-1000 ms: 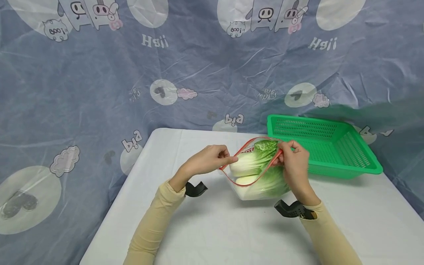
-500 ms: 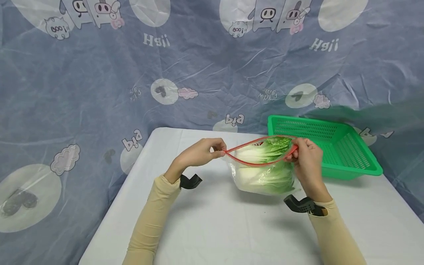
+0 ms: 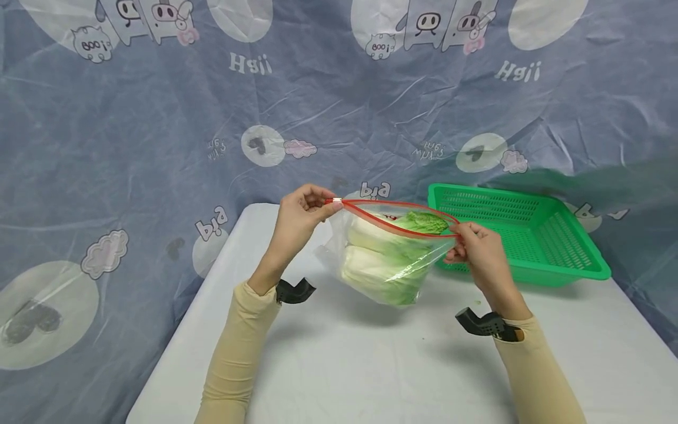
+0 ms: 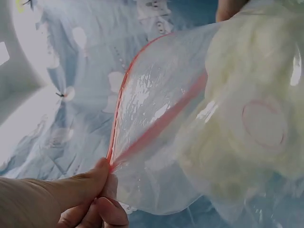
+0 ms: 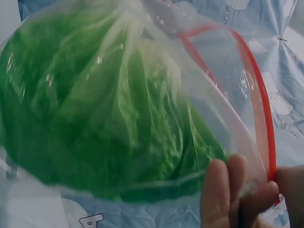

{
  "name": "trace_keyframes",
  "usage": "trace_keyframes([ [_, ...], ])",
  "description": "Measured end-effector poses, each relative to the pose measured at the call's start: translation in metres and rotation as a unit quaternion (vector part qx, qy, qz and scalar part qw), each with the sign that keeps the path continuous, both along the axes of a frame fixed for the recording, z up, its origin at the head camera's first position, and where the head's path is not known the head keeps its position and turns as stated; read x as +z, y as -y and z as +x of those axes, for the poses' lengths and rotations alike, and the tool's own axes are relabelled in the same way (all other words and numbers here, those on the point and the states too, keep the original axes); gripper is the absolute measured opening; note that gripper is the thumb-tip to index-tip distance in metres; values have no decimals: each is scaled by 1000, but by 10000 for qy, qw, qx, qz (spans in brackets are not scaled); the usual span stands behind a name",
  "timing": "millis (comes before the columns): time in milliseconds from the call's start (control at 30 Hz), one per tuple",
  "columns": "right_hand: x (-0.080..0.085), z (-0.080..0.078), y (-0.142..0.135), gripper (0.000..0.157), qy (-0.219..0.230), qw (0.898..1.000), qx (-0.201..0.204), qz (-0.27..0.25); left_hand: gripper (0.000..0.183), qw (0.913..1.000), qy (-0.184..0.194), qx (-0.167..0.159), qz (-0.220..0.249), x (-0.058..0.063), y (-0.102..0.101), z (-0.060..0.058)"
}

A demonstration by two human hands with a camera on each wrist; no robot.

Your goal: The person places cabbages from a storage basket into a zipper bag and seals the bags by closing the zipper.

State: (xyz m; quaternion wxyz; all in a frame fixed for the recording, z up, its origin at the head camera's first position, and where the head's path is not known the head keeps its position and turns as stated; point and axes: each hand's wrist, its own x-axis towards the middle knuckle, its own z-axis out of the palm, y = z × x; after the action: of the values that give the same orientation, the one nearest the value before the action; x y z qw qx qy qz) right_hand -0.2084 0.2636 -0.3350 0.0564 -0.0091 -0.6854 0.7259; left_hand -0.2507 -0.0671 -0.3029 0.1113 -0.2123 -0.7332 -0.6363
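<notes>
A clear zip bag (image 3: 331,253) with a red zip edge hangs between both hands above the table, its mouth parted. Inside lie napa cabbages (image 3: 371,271), white ends to the left and green leaves to the right. My left hand (image 3: 302,215) pinches the bag's left top corner between thumb and fingers, beside a small white slider (image 3: 337,201). At the opposite corner, my right hand (image 3: 479,247) pinches the red edge. The left wrist view shows thumb and fingertips on the red zip strip (image 4: 156,126). Green leaves (image 5: 104,109) fill the bag in the right wrist view.
A green plastic basket (image 3: 561,272) with slotted walls stands at the back right of the white table (image 3: 371,365), just behind my right hand. A small green scrap (image 3: 478,302) lies on the table. A patterned blue-grey cloth (image 3: 339,106) hangs behind.
The bag has been lifted and shifted left, its bottom now off the table. My left hand has risen up and left, drawing the mouth out longer and narrower; the right hand shifted right, still pinching.
</notes>
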Motion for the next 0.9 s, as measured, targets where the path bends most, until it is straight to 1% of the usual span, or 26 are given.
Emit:
trace_keyframes([
  [67,-4,-5,-1,29,161,9993,335,-54,28,9986,227,-45,471,1,2,0],
  [167,-10,-13,-5,29,297,9956,880,-126,26,9956,364,-225,836,2,5,0],
  [233,-14,-18,-9,28,319,9917,1229,-209,25,9953,246,-300,882,2,4,1],
  [300,-16,-22,-13,26,300,9882,1473,-294,24,9961,6,-300,826,2,2,1],
  [367,-18,-24,-16,28,275,9878,1519,-209,22,9966,-240,-231,752,1,-3,1],
  [400,-19,-25,-16,31,249,9896,1416,-41,22,9968,-367,-171,694,0,-5,2],
  [467,-21,-26,-15,38,51,9921,1086,623,19,9962,-558,-87,658,-1,-10,2],
  [500,-21,-26,-13,41,-105,9907,813,1083,18,9957,-642,-67,663,-1,-12,2],
  [533,-22,-25,-10,44,-296,9848,503,1636,17,9952,-713,-50,667,-2,-14,3],
  [567,-22,-25,-7,46,-483,9747,174,2174,16,9946,-807,-35,650,-2,-16,4],
  [600,-21,-24,-4,47,-692,9618,-165,2642,15,9942,-888,-9,605,-3,-18,5],
  [633,-21,-22,-1,47,-928,9469,-457,3045,14,9939,-966,14,533,-3,-21,7],
  [667,-20,-20,2,46,-1146,9337,-710,3316,14,9936,-1039,37,439,-4,-23,8],
  [700,-19,-18,5,45,-1343,9229,-902,3494,13,9934,-1106,83,303,-5,-26,10],
  [733,-16,-15,8,42,-1544,9146,-995,3602,12,9930,-1162,101,163,-6,-28,12],
  [767,-14,-12,11,40,-1684,9110,-982,3634,12,9924,-1222,121,1,-8,-31,14],
  [800,-10,-9,15,38,-1809,9096,-876,3638,11,9918,-1264,133,-156,-9,-34,15],
  [833,-6,-6,19,36,-1929,9082,-706,3647,11,9910,-1298,134,-309,-11,-37,16],
  [900,2,-2,29,33,-2094,9057,-232,3679,10,9897,-1321,110,-544,-14,-42,18],
])
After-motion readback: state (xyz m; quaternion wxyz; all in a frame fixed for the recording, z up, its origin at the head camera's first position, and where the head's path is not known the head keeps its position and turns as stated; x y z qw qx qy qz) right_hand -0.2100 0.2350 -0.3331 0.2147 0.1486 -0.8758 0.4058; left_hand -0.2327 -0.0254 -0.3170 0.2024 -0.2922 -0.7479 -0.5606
